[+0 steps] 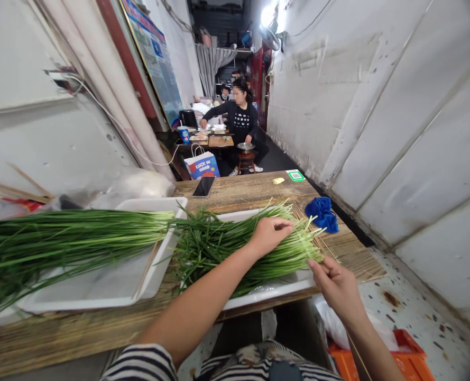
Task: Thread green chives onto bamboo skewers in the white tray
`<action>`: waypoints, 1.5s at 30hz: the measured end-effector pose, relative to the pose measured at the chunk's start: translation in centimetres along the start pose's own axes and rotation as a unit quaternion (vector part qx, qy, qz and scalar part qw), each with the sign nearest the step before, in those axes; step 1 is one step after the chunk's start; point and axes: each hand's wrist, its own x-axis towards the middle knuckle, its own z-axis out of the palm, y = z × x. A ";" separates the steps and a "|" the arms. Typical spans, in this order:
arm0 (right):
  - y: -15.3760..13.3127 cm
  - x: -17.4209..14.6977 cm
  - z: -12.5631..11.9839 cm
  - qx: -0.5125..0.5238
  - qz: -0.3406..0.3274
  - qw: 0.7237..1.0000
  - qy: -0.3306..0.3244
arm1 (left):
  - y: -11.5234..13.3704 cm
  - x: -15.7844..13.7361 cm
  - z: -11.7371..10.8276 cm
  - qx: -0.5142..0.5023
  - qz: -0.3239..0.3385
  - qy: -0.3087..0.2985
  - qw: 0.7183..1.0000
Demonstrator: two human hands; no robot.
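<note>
A thick bunch of garlic chives lies in a white tray, pale stem ends to the right. My left hand is over the stems, thumb and fingers pinched; whatever is between the tips is too small to make out. At the cut ends my right hand is closed, fingertips touching the stems. A thin bamboo skewer runs back from it beneath the wrist; its front end is hidden by the fingers. More skewers lie on the table beside the stem ends.
Another white tray at left carries long chives. On the wooden table are a phone, a blue cloth and a green code card. An orange crate stands low right. Farther back, a person sits working.
</note>
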 end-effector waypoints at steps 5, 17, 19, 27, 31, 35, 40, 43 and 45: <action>0.1 -0.1 0.0 0.012 0.013 1.000 -0.008 | 0.1 -0.3 0.2 -0.028 0.005 0.006 1.000; -0.2 -0.1 0.1 0.013 0.007 1.000 0.002 | 0.7 -0.7 -0.3 0.079 0.025 0.003 0.997; -0.2 -0.2 0.1 0.019 0.013 1.000 -0.002 | 0.6 -0.7 -0.2 0.073 0.024 0.001 0.997; -0.1 -0.1 0.2 0.015 0.012 1.000 -0.003 | 0.7 -0.8 -0.2 0.034 0.027 0.000 0.999; -0.3 -0.1 0.2 0.005 0.008 1.000 0.000 | 0.8 -0.9 -0.3 0.034 0.032 0.005 0.999; -0.3 -0.2 0.1 -0.003 0.001 1.000 0.008 | 0.8 -0.8 -0.2 0.042 0.031 0.016 0.999; -0.2 -0.2 0.1 -0.008 -0.004 1.000 0.006 | 0.7 -0.8 -0.1 0.038 0.029 0.016 0.999; 0.0 -0.1 0.1 -0.003 -0.003 1.000 0.004 | 0.7 -0.8 -0.1 0.038 0.028 0.013 0.999; 0.0 -0.1 0.1 -0.004 0.000 1.000 0.005 | 0.8 -0.9 -0.1 0.039 0.025 0.015 0.999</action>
